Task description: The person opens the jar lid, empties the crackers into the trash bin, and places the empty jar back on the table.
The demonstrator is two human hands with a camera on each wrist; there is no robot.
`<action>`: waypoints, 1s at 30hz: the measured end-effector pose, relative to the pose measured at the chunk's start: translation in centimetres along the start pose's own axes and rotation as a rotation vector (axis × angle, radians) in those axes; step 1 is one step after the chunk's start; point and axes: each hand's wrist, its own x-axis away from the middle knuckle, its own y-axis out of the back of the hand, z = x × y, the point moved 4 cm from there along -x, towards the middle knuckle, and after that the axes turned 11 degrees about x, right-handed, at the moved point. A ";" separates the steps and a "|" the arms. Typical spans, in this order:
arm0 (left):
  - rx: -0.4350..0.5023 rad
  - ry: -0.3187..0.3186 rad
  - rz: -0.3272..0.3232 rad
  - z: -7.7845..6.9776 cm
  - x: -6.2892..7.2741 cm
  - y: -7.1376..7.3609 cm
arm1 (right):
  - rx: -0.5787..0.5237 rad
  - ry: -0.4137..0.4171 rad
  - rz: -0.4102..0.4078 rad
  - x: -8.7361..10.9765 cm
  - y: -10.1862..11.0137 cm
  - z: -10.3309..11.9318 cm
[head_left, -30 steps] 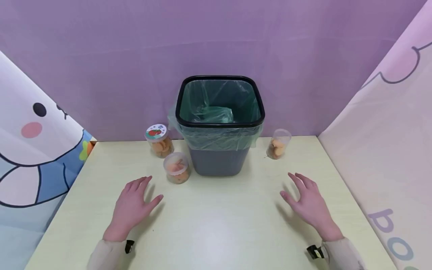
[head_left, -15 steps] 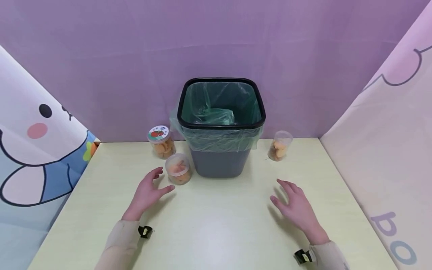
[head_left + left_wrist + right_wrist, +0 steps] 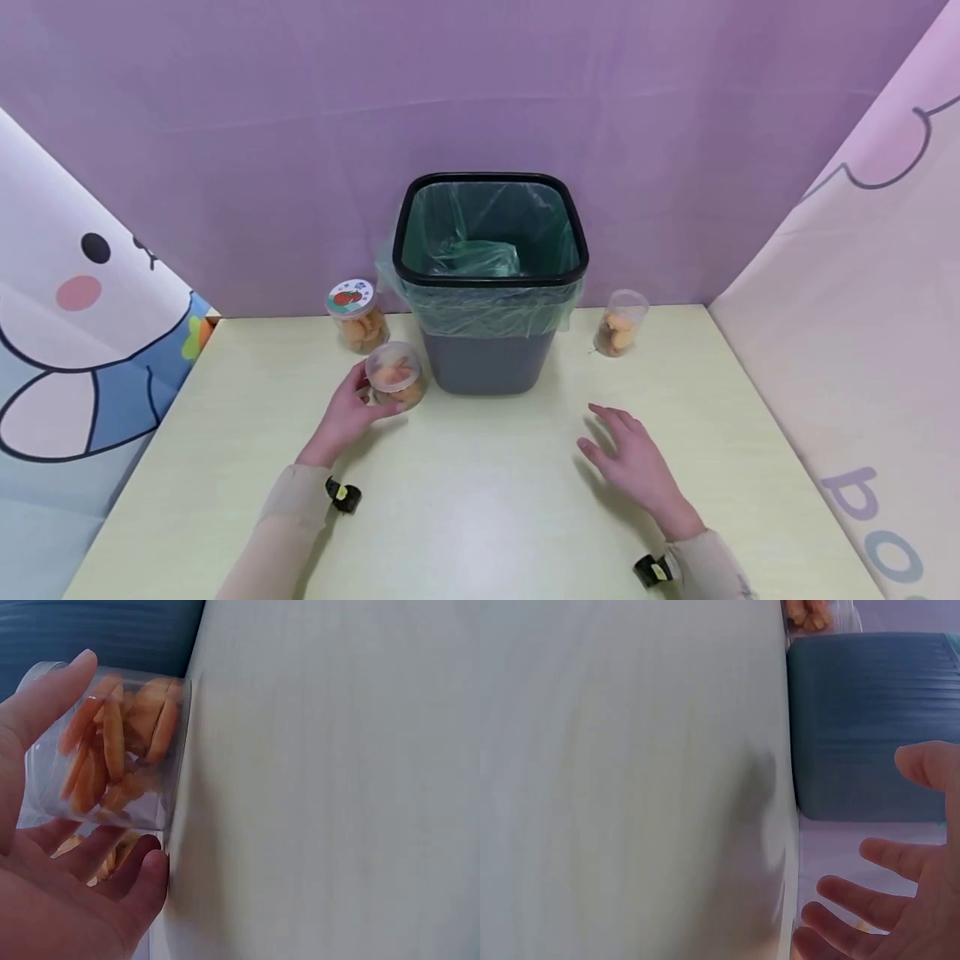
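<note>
Jar point(image 3: 395, 375) between thumb and fingers of left hand point(image 3: 347, 420)

From the head I look down across the table point(image 3: 487, 508); both wrist views sit sideways, closer, the left sharing the tub point(image 3: 393, 367), upper left, with mine.

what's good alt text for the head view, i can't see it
A person's left hand is around a clear tub of orange-brown pieces, beside a bag-lined bin on a table. The right hand is open, holding nothing. A tomato-lidded jar stands behind the tub, another jar right of the bin.
</note>
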 end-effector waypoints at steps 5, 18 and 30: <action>-0.001 0.020 -0.012 -0.2 -0.3 -0.3 | -0.021 -0.007 0.015 -0.1 -0.7 0.4; -0.019 0.080 -0.022 -0.1 0.7 -0.7 | -0.069 0.024 0.024 -0.8 -0.9 1.7; 0.054 0.003 0.053 -2.4 4.1 -3.1 | -0.226 0.114 0.044 -2.1 -1.2 4.8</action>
